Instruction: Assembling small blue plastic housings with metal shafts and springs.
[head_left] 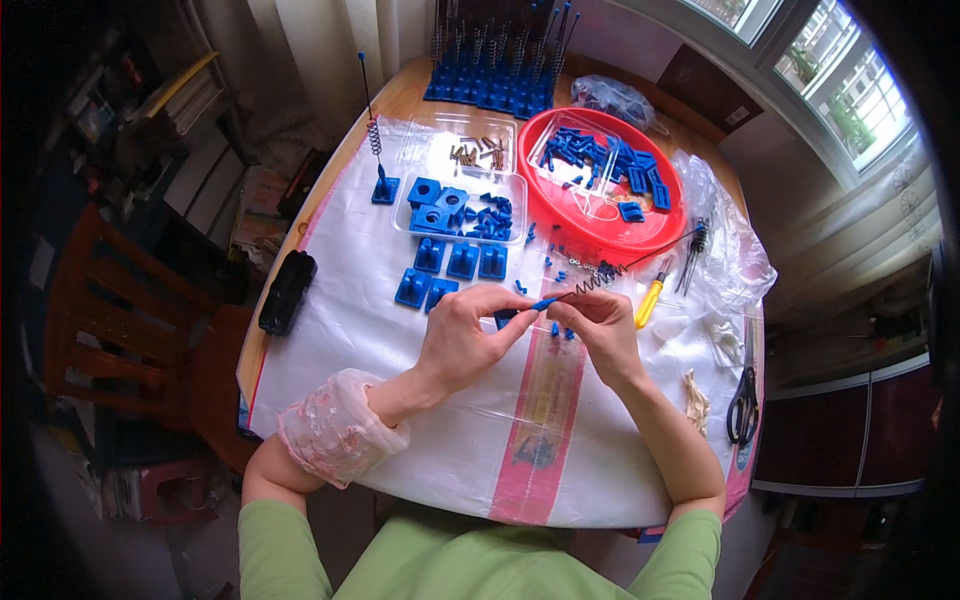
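Note:
Over the middle of the table, my left hand (468, 335) is closed with thumb and fingers pinching a small blue plastic connector (543, 304). My right hand (606, 335) pinches beside it, at the lower end of a thin dark spring rod (600, 279) that slants up to the right. The connector and rod meet end to end between my fingertips; the joint itself is partly covered. Just beyond my left hand sit several blue square bases (461, 261) with raised humps. Small blue plastic bits (556, 329) lie around my right fingers.
A red basin (655, 232) holds blue parts, beside clear boxes of brass pins (478, 153) and blue pieces (490, 218). One finished spring stand (384, 188) is upright at left; many stand behind (490, 92). A yellow screwdriver (650, 301), scissors (742, 405) and black case (288, 292) lie around.

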